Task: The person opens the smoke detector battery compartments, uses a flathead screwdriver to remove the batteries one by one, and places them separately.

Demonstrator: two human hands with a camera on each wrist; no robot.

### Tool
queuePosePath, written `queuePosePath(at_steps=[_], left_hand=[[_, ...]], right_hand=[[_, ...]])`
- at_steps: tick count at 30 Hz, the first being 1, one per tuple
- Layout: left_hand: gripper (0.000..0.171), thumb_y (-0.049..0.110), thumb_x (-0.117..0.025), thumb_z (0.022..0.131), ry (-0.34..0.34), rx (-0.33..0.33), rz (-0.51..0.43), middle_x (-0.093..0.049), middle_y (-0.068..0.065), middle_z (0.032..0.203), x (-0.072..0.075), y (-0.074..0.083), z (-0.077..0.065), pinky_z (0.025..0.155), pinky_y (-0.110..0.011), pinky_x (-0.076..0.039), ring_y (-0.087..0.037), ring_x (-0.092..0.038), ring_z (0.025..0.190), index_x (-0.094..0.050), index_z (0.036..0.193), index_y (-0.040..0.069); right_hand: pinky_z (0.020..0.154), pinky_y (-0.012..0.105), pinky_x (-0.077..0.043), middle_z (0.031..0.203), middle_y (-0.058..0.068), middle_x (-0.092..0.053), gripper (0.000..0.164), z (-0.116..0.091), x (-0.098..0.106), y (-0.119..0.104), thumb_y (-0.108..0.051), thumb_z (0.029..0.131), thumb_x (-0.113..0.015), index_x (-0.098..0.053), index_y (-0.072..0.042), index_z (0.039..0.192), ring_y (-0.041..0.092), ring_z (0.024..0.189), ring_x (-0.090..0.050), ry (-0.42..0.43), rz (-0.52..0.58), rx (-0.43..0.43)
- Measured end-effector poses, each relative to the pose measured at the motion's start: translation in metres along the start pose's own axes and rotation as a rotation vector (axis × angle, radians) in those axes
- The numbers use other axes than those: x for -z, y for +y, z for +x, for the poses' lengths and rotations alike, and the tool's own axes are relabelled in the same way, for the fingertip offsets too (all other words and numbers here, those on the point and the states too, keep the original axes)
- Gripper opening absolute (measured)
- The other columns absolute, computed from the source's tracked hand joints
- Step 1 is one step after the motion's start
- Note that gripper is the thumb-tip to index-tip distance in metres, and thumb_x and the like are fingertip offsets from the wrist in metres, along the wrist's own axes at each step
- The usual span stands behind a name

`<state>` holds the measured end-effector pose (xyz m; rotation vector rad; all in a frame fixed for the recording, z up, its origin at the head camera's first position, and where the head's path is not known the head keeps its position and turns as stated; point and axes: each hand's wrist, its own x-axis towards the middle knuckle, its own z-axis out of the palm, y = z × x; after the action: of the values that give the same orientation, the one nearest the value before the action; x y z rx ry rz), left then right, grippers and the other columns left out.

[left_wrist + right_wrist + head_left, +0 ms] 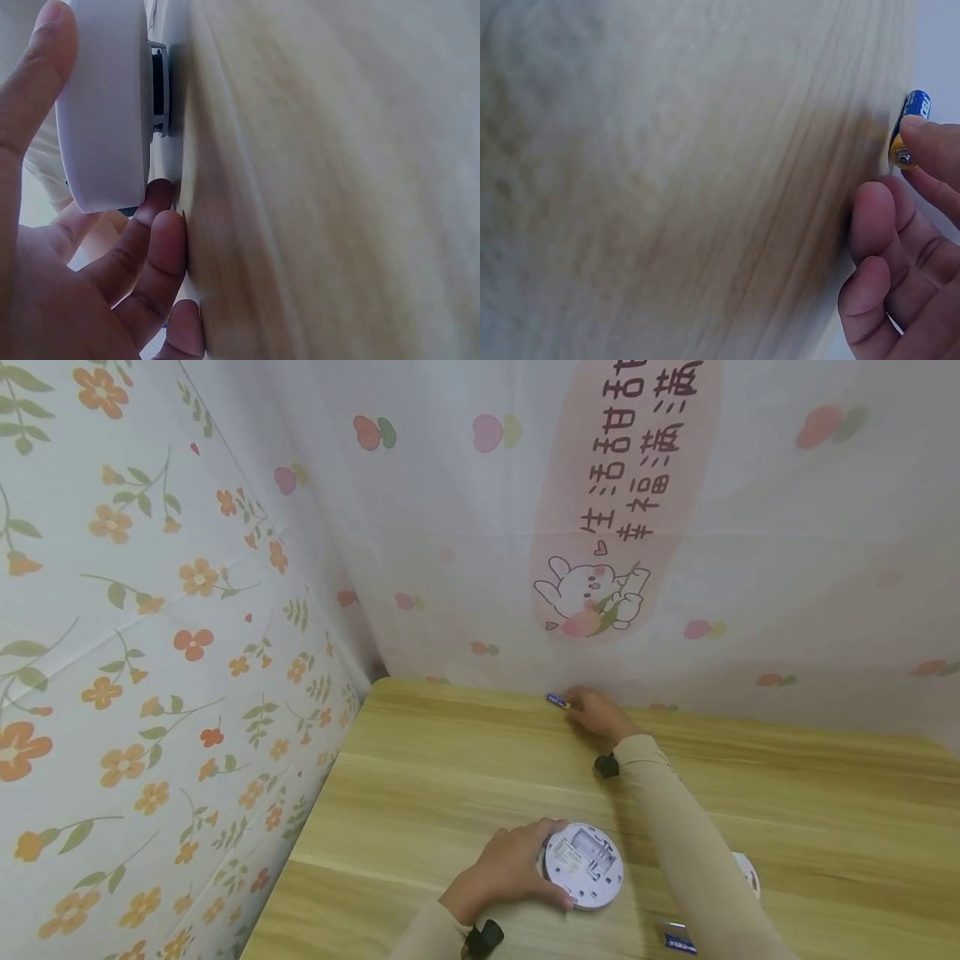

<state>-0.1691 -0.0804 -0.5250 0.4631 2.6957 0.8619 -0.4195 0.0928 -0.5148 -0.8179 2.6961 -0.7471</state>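
My left hand [517,864] grips a round white smoke detector [585,866] by its rim, thumb on the near side and fingers at the far side. Its back faces up and shows an uncovered battery compartment. In the left wrist view, a slotted vent on the white detector [105,112] faces the tabletop. Far off at the table's back edge, my right hand [600,714] pinches a blue battery [557,700] between thumb and finger. The right wrist view shows the battery [911,131] with its yellow end and metal tip toward the camera, close by the table edge.
A white plastic piece [748,874] lies on the wooden table [420,777], partly hidden by my right forearm. Near the front, another blue battery [680,943] lies beside that arm. Printed cloth hangs behind the table [450,593] and along its left side [150,693].
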Motion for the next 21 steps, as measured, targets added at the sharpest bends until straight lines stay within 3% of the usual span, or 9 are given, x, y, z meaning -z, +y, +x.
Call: queuePosePath(at_steps=[13, 21], left_hand=[[0.102, 0.063, -0.082, 0.059, 0.005, -0.017, 0.004, -0.053, 0.010, 0.141, -0.0026, -0.0002, -0.0001, 0.096, -0.035, -0.042, -0.012, -0.055, 0.123, -0.040, 0.145, 0.028], [0.103, 0.065, -0.081, 0.058, -0.003, -0.006, 0.009, -0.052, 0.010, 0.142, -0.0016, -0.0034, 0.0024, 0.098, -0.035, -0.042, -0.012, -0.054, 0.124, -0.039, 0.146, 0.029]], right_hand=[[0.099, 0.053, -0.046, 0.119, 0.025, -0.064, 0.030, 0.0035, -0.0066, 0.0002, -0.014, 0.095, -0.057, -0.062, 0.005, 0.118, 0.042, 0.113, -0.058, 0.047, -0.050, -0.027], [0.091, 0.051, -0.050, 0.110, 0.023, -0.067, 0.026, 0.0058, -0.0079, -0.0030, -0.013, 0.093, -0.059, -0.065, 0.005, 0.111, 0.039, 0.103, -0.063, 0.107, -0.075, -0.026]])
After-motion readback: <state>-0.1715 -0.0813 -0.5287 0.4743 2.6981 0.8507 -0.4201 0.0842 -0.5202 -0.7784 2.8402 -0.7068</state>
